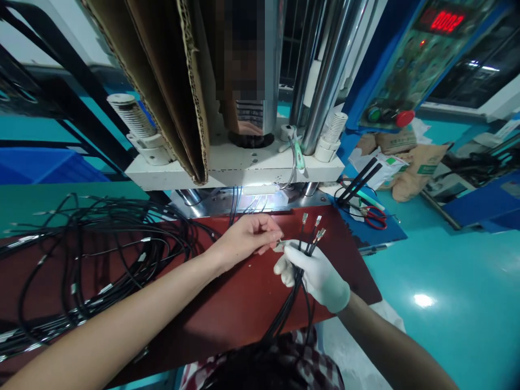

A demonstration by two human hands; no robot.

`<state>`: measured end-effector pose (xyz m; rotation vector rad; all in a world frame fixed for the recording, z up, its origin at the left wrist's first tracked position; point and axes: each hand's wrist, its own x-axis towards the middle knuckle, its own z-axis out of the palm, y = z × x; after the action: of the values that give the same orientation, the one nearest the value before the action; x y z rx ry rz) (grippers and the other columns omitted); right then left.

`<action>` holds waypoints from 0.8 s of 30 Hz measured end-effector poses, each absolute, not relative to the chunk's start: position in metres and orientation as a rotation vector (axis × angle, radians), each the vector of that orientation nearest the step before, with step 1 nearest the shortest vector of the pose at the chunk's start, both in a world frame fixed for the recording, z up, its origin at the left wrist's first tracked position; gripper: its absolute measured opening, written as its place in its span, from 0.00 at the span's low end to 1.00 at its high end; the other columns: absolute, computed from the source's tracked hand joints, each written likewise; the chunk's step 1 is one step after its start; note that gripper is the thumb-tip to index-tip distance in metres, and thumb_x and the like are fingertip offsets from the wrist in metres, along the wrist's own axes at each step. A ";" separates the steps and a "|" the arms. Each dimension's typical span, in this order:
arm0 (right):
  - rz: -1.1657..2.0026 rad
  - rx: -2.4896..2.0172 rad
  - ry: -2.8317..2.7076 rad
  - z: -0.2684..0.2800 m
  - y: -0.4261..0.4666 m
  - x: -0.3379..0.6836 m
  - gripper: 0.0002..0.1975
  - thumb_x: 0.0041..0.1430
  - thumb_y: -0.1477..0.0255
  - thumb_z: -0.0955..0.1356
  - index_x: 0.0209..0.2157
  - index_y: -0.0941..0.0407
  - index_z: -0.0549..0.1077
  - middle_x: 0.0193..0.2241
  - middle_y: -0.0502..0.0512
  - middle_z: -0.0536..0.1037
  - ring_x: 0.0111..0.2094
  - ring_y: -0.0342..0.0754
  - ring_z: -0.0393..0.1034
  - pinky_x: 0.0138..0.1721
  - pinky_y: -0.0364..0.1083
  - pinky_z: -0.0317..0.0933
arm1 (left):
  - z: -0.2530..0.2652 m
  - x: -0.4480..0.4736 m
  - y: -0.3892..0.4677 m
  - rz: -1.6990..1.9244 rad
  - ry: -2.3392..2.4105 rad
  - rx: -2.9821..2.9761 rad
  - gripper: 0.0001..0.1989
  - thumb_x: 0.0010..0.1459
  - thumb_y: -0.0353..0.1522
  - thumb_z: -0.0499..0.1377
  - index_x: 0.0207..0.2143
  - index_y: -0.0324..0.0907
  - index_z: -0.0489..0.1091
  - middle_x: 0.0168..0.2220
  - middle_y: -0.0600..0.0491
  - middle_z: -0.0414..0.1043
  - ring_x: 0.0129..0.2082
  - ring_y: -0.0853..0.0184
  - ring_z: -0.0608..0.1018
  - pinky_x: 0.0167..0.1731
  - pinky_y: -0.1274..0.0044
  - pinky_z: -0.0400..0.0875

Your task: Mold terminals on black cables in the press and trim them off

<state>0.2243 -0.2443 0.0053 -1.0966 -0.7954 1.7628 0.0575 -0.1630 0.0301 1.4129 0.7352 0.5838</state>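
My right hand (317, 271), in a white glove, closes around several black cables (290, 300) whose lower lengths run down toward my lap. Bare metal terminals (319, 234) at the cable ends stick up above the glove. Just left of the glove, my bare left hand (260, 234) has its thumb and forefinger pinched together. A small glint shows at those fingertips, too small to name. Both hands are over the red-brown tabletop (239, 298), in front of the lit gap of a press (255, 197).
A large tangle of black cables (122, 244) covers the table's left side. Cardboard (174, 81) leans on the press's white plate (235, 173). To the right are red-handled scissors (374, 218), a blue control box with buttons (404, 118) and brown paper bags (418, 168).
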 end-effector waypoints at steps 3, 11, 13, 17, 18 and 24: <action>1.734 -1.113 -0.795 0.002 -0.244 0.227 0.17 0.55 0.60 0.71 0.36 0.61 0.74 0.22 0.52 0.76 0.16 0.37 0.61 0.19 0.39 0.54 | 0.023 0.065 -0.154 0.568 0.890 1.991 0.11 0.63 0.35 0.53 0.33 0.37 0.69 0.29 0.50 0.73 0.27 0.69 0.71 0.29 0.77 0.65; 1.769 -1.111 -0.678 -0.018 -0.260 0.239 0.18 0.55 0.60 0.71 0.37 0.60 0.73 0.15 0.46 0.69 0.12 0.33 0.48 0.15 0.38 0.42 | -0.009 0.104 -0.116 0.031 1.170 3.151 0.14 0.59 0.20 0.48 0.38 0.29 0.72 0.37 0.36 0.74 0.43 0.53 0.70 0.34 0.68 0.63; 1.729 -1.159 -0.721 -0.017 -0.263 0.239 0.17 0.54 0.60 0.71 0.36 0.60 0.73 0.16 0.47 0.70 0.12 0.33 0.49 0.15 0.38 0.43 | -0.007 0.117 -0.116 0.037 1.127 3.152 0.13 0.59 0.20 0.48 0.36 0.30 0.73 0.34 0.37 0.74 0.45 0.53 0.69 0.36 0.68 0.62; 1.687 -1.293 -0.814 -0.011 -0.268 0.242 0.14 0.54 0.62 0.70 0.35 0.60 0.73 0.16 0.48 0.73 0.12 0.35 0.53 0.14 0.38 0.45 | -0.001 0.136 -0.123 0.038 0.980 3.136 0.13 0.62 0.23 0.48 0.38 0.32 0.72 0.37 0.40 0.74 0.45 0.55 0.70 0.40 0.67 0.63; 1.691 -1.309 -0.822 -0.010 -0.270 0.245 0.14 0.55 0.62 0.70 0.35 0.60 0.73 0.16 0.49 0.74 0.12 0.35 0.55 0.14 0.37 0.46 | 0.000 0.137 -0.125 0.039 0.957 3.110 0.12 0.63 0.25 0.48 0.39 0.33 0.72 0.39 0.41 0.74 0.44 0.56 0.71 0.39 0.68 0.63; 1.760 -1.212 -0.713 -0.012 -0.277 0.257 0.11 0.59 0.65 0.67 0.31 0.60 0.72 0.19 0.53 0.77 0.14 0.37 0.63 0.16 0.37 0.50 | -0.006 0.110 -0.126 -0.169 0.951 3.047 0.11 0.64 0.28 0.49 0.43 0.32 0.68 0.41 0.40 0.71 0.39 0.57 0.73 0.37 0.69 0.66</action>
<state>0.2568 -0.2770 -0.0124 -1.2115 -0.7127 1.7602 0.1102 -0.1265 -0.0059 3.0470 0.9510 -0.1689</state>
